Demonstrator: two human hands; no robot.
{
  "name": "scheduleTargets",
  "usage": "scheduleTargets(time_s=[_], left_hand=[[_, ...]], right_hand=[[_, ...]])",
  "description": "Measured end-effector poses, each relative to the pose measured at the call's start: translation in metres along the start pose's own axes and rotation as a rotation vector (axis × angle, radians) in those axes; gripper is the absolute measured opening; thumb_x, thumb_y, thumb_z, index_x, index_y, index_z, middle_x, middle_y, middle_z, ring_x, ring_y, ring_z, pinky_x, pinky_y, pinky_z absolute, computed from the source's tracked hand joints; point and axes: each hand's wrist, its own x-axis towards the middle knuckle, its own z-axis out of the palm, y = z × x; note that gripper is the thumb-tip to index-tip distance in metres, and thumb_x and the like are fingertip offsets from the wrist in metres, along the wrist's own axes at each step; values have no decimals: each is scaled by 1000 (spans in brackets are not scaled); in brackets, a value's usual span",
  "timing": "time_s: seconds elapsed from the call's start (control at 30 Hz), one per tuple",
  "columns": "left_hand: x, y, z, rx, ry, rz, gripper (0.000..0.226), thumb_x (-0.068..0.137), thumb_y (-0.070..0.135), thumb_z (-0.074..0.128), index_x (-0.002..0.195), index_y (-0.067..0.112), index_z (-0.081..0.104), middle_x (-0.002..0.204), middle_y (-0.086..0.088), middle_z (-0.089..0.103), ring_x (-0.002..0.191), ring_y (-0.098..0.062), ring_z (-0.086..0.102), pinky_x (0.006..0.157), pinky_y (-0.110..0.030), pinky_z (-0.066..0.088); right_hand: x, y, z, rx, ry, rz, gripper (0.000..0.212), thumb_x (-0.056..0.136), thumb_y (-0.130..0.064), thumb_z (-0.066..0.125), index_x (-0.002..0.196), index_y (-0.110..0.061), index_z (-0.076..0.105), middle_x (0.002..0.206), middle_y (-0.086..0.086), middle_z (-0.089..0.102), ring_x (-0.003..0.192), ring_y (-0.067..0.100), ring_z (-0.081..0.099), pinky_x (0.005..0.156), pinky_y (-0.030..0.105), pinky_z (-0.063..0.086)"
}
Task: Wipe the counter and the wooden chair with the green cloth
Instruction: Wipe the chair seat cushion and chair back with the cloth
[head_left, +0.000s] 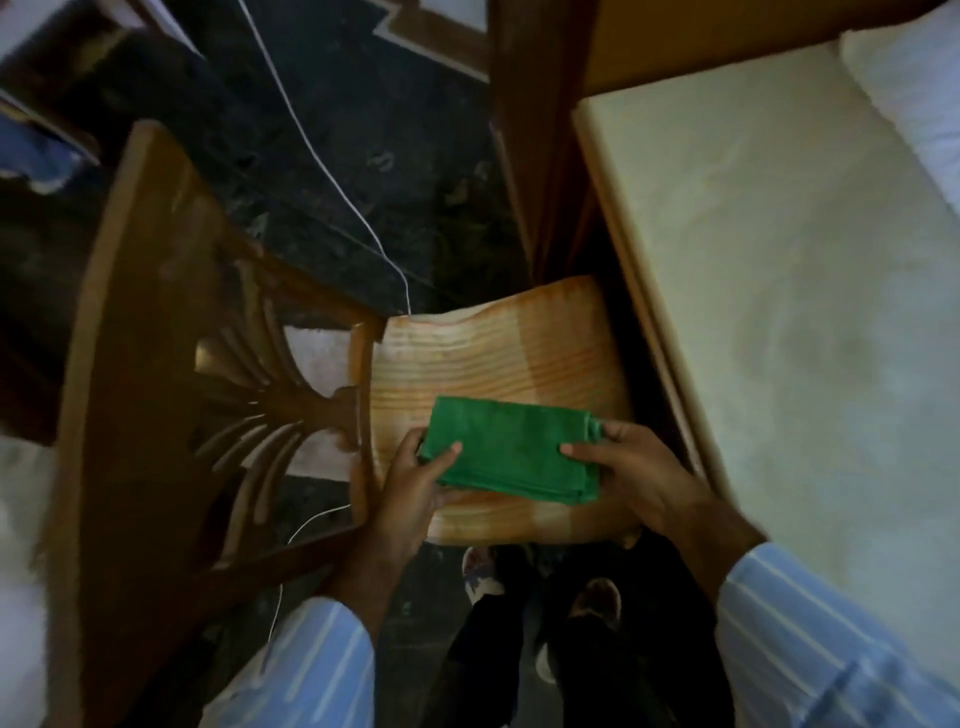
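cloth (506, 449), green and folded into a thick rectangle, lies over the near part of the chair (498, 358) seat, a pale wood slab with strong grain. both hands hold it at its ends. the left hand (410, 488) grips the left end, thumb on top and fingers tucked beneath. the right hand (628, 467) pinches the right end, thumb flat on the top face and fingers curled round the edge. both grips are closed on the cloth, not spread wide. the chair's carved back, darker brown with fan-shaped cutouts, stands to the left of the seat. a thin white cable (332, 171) runs across the dark marbled floor (363, 130) and ends near the seat's far edge; another stretch shows below the chair back. just right of the chair, with a narrow dark gap between, is the counter (779, 291), a pale surface with a light wood edge. striped light blue sleeves (810, 639) cover both forearms. below the seat the person's dark trousers and two shoes (483, 571) show on the floor.
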Motion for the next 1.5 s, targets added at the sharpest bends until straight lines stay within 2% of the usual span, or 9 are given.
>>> scheduleTargets(time_s=[0.23,0.4,0.53,0.67,0.83,0.93,1.13,1.33,1.5], left_hand=[[35,-39,-55,93,91,-116,30,90,21,74,117,29,67,125,-1,71,110,-25,71,83,-46,60],[94,-31,-57,94,115,-85,25,97,25,65,95,49,72,103,20,76,94,-6,74,67,-34,61],[157,-16,-58,140,176,52,32,99,17,60,130,27,61,119,4,73,104,-18,72,71,-34,61],[215,6,-57,462,222,248,28,100,15,59,125,3,60,121,-12,70,110,-26,69,91,-46,58],[260,25,-51,1002,394,465,41,93,25,67,128,9,55,127,-9,64,117,-22,63,94,-36,56],[267,23,-50,1474,442,677,74,90,24,68,152,6,32,155,-15,38,142,-29,39,113,-43,41],[282,15,-47,1906,-183,664,79,98,49,51,160,12,19,169,-10,8,155,-30,5,123,-48,10],[304,9,-51,1994,-204,655,87,97,58,44,160,10,8,169,-8,3,155,-26,3,125,-46,6],[308,2,-42,1913,-81,683,57,105,27,39,158,14,24,168,-4,16,154,-24,13,123,-42,7]], right_hand=[[72,64,27,-182,158,189,30,101,-6,67,131,-3,69,121,18,77,89,23,75,63,29,62],[136,65,32,-226,166,167,33,99,-4,69,132,1,67,130,25,72,95,31,74,68,35,64],[201,48,44,-234,171,46,53,94,18,61,145,7,53,142,34,62,120,46,66,94,56,57],[253,32,63,-132,150,-30,62,92,22,56,150,1,48,138,26,64,116,38,67,90,46,60],[304,21,76,-6,140,-141,53,97,15,56,147,1,49,135,19,65,117,29,68,81,29,64],[308,27,59,-366,317,-338,41,99,-1,64,139,-2,61,128,12,69,124,30,68,104,42,60],[305,52,-32,-1437,488,-593,65,103,-44,47,157,-7,47,169,24,34,158,46,28,129,60,21],[301,76,-66,-1633,596,-725,64,110,-50,32,167,-21,31,176,14,22,163,37,21,130,59,18],[306,84,-65,-1662,663,-757,61,112,-51,30,168,-28,24,178,10,19,165,33,18,131,56,16]])
